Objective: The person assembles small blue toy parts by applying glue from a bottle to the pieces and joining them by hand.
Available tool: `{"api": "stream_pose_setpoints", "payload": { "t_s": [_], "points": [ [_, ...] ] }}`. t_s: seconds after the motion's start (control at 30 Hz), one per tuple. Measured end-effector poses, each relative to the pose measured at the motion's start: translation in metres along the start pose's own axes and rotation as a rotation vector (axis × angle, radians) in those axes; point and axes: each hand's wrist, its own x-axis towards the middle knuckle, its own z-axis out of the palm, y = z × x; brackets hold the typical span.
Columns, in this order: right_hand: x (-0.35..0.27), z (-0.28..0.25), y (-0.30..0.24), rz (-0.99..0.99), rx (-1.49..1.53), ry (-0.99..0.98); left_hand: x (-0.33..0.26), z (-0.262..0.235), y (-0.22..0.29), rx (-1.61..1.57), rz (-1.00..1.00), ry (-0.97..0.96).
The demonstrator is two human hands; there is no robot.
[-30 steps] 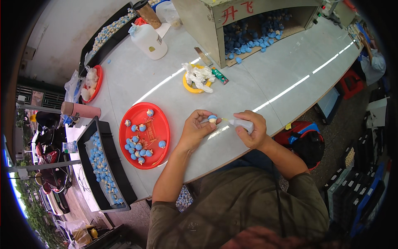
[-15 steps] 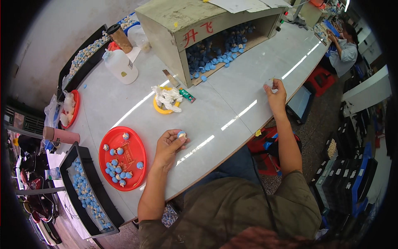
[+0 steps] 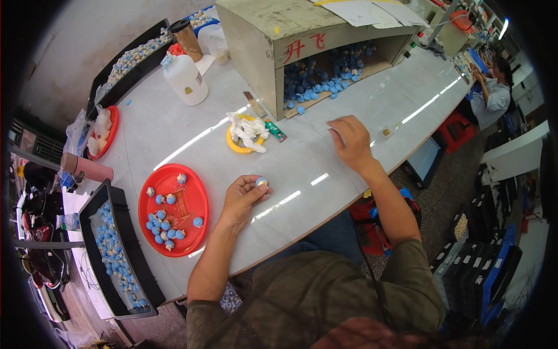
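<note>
My left hand (image 3: 239, 200) pinches a small blue and cream ball-shaped piece (image 3: 261, 182) between thumb and fingertips, above the grey table (image 3: 302, 151). My right hand (image 3: 353, 145) hovers over the table further right, fingers loosely bent and apart from the thumb. Nothing shows in it. A tiny jar (image 3: 386, 132) stands beyond the right wrist, with a thin yellowish stick beside or in it; I cannot tell which. Left of my left hand lies a red round tray (image 3: 195, 203) bearing several similar blue balls (image 3: 163, 224).
A metal box-like cabinet (image 3: 250, 58) full of blue pieces stands at the back. Before it are a yellow ring (image 3: 237, 145) with crumpled white material, a green packet (image 3: 275, 131) and a white bottle (image 3: 186, 81). Black bins (image 3: 150, 285) line the left. A co-worker (image 3: 494, 96) sits far right.
My right hand has let go of the thin stick by the jar and moved left, toward my left hand. The left hand still holds the ball-shaped piece. The whole view has shifted slightly.
</note>
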Motion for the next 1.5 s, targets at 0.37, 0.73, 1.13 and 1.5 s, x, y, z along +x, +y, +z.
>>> {"api": "stream_pose_setpoints", "payload": {
  "t_s": [0.37,0.73,1.13,1.5],
  "points": [
    [0.044,0.071,0.029,0.191,-0.024,-0.393,0.002,-0.007,-0.003,-0.083,0.003,-0.042],
    [0.027,0.05,-0.106,0.305,0.843,-0.713,0.004,-0.006,-0.011,-0.232,0.109,0.025],
    [0.014,0.068,-0.102,0.595,1.079,-0.724,0.002,-0.007,-0.003,-0.349,0.015,-0.018],
    [0.027,0.054,-0.109,0.484,0.856,-0.729,0.002,-0.012,-0.004,-0.375,0.027,-0.053]
  ]
}}
